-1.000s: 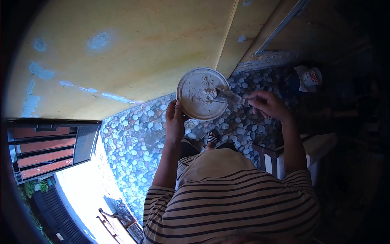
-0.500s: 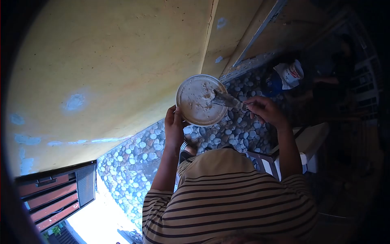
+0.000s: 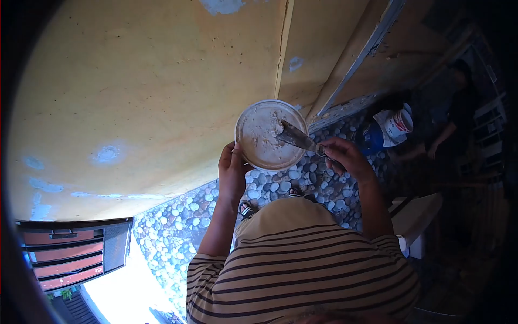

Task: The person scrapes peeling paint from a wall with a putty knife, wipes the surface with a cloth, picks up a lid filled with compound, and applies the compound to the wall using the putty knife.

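My left hand (image 3: pixel 232 167) is closed on the near-left rim of a round, pale bucket lid (image 3: pixel 257 148), with the thumb over its edge. Scattered lumps and smears of whitish putty (image 3: pixel 273 120) lie on the lid's inner face. In my right hand (image 3: pixel 345 156) is a putty knife (image 3: pixel 297 137), its handle wrapped by the fingers. The blade points left over the lid, and its tip is at the putty near the middle. Part of the handle is hidden by my fingers.
A yellow wall (image 3: pixel 162 81) with whitish patches (image 3: pixel 108 154) rises ahead and left. Pebble-patterned floor (image 3: pixel 183 216) lies below. To the right are a white bucket (image 3: pixel 399 125), a blue container (image 3: pixel 373 139), a pale chair-like object (image 3: pixel 418 216) and a person (image 3: pixel 458 116) in shadow.
The view has shifted, showing more of the wall's top and both my feet. The putty knife has slid slightly left across the lid, my right hand with it. The left hand keeps its hold.
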{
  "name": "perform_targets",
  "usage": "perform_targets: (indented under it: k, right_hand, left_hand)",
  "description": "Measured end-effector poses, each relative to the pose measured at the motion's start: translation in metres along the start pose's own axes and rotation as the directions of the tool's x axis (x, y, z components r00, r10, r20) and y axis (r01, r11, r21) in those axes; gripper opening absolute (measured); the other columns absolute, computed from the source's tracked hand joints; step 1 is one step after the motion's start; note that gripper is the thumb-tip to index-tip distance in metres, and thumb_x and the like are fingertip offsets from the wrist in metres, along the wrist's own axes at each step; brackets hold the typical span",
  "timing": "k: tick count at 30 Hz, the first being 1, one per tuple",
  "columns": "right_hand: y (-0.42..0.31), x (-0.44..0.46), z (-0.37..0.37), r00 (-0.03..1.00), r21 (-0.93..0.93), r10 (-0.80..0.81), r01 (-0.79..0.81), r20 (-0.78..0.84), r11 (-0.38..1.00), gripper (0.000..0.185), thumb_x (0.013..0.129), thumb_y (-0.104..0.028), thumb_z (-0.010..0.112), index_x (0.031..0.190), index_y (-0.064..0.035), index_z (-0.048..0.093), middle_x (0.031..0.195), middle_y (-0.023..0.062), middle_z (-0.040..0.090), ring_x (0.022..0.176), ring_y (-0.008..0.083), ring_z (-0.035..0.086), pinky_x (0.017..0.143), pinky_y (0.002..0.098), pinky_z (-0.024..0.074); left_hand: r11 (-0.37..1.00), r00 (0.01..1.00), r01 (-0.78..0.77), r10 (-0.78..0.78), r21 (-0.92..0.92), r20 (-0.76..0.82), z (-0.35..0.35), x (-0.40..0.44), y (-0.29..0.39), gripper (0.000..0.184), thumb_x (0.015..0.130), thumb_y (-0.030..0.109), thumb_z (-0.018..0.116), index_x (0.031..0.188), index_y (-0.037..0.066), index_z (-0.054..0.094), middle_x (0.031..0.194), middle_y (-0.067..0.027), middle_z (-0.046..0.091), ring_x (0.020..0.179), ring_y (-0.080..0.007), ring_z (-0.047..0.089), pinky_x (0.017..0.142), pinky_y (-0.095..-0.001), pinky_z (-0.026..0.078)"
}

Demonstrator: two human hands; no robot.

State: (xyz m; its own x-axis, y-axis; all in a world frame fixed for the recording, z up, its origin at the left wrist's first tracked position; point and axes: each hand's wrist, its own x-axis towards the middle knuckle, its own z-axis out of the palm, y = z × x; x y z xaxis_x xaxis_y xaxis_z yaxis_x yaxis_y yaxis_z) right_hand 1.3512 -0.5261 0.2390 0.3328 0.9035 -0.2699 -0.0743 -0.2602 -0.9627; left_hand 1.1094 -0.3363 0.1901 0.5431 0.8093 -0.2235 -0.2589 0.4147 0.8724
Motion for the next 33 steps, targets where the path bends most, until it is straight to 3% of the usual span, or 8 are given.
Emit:
perform_targets:
  k: [10, 12, 16, 25, 27, 33]
  right_hand:
    - [-0.012, 0.019, -0.029, 0.996, 0.035, -0.081, 0.080, 0.030, 0.996, 0.027, 0.095, -0.010, 0.055, 0.119, 0.0019, 0.058, 0.070, 0.0075, 0.061, 0.048, 0.0077, 0.048, 0.042, 0.0204, 0.0385]
    - [-0.016, 0.021, -0.030, 0.992, 0.029, -0.079, 0.077, 0.095, 0.997, 0.027, 0.095, -0.010, 0.054, 0.120, 0.0021, 0.057, 0.072, 0.0078, 0.061, 0.050, 0.0078, 0.050, 0.044, 0.0203, 0.0395]
    - [-0.019, 0.019, -0.026, 0.997, 0.056, -0.063, 0.060, 0.052, 0.997, 0.028, 0.096, -0.009, 0.054, 0.122, 0.0018, 0.056, 0.074, 0.0076, 0.061, 0.052, 0.0075, 0.050, 0.045, 0.0205, 0.0406]
    - [-0.027, 0.013, -0.017, 0.982, 0.132, -0.183, 0.176, 0.047, 0.976, 0.037, 0.091, -0.005, 0.062, 0.126, 0.0002, 0.052, 0.076, 0.0037, 0.060, 0.058, 0.0059, 0.052, 0.047, 0.0209, 0.0413]
    - [-0.039, 0.013, -0.017, 0.974, -0.088, -0.226, 0.226, 0.010, 0.970, 0.038, 0.089, -0.006, 0.066, 0.123, -0.0011, 0.052, 0.077, 0.0016, 0.060, 0.059, 0.0045, 0.052, 0.048, 0.0203, 0.0406]
    - [-0.076, 0.015, -0.021, 0.937, -0.160, -0.349, 0.341, -0.024, 0.926, 0.030, 0.087, -0.011, 0.070, 0.113, -0.0025, 0.056, 0.080, 0.0006, 0.062, 0.059, 0.0038, 0.053, 0.047, 0.0191, 0.0411]
  left_hand:
    - [0.999, 0.999, -0.029, 0.029, -0.024, -0.027, 0.023, 0.006, -0.003, 0.032, 0.102, 0.027, 0.046, 0.116, -0.001, 0.050, 0.099, -0.0102, 0.064, 0.083, -0.0163, 0.067, 0.071, -0.0303, 0.057]
    - [0.997, 0.999, -0.022, 0.018, -0.071, -0.048, 0.024, 0.006, -0.007, 0.032, 0.103, 0.027, 0.046, 0.116, -0.002, 0.050, 0.099, -0.0106, 0.064, 0.083, -0.0165, 0.067, 0.072, -0.0311, 0.058]
    - [0.998, 0.999, -0.015, 0.012, -0.063, -0.048, 0.025, 0.005, -0.008, 0.031, 0.102, 0.026, 0.046, 0.116, -0.001, 0.050, 0.099, -0.0107, 0.064, 0.084, -0.0167, 0.067, 0.073, -0.0319, 0.058]
    - [0.997, 1.000, 0.001, -0.003, -0.072, -0.029, 0.015, 0.008, -0.015, 0.029, 0.102, 0.026, 0.047, 0.112, -0.001, 0.052, 0.096, -0.0092, 0.064, 0.081, -0.0165, 0.066, 0.069, -0.0316, 0.058]
    - [0.997, 1.000, 0.008, -0.009, -0.073, -0.015, 0.015, 0.007, -0.014, 0.029, 0.102, 0.026, 0.047, 0.112, -0.001, 0.052, 0.095, -0.0091, 0.064, 0.080, -0.0165, 0.066, 0.069, -0.0315, 0.058]
    - [0.995, 0.999, 0.037, -0.038, -0.090, -0.010, 0.011, 0.003, -0.012, 0.028, 0.102, 0.025, 0.046, 0.112, 0.000, 0.052, 0.095, -0.0091, 0.064, 0.080, -0.0166, 0.066, 0.069, -0.0314, 0.058]
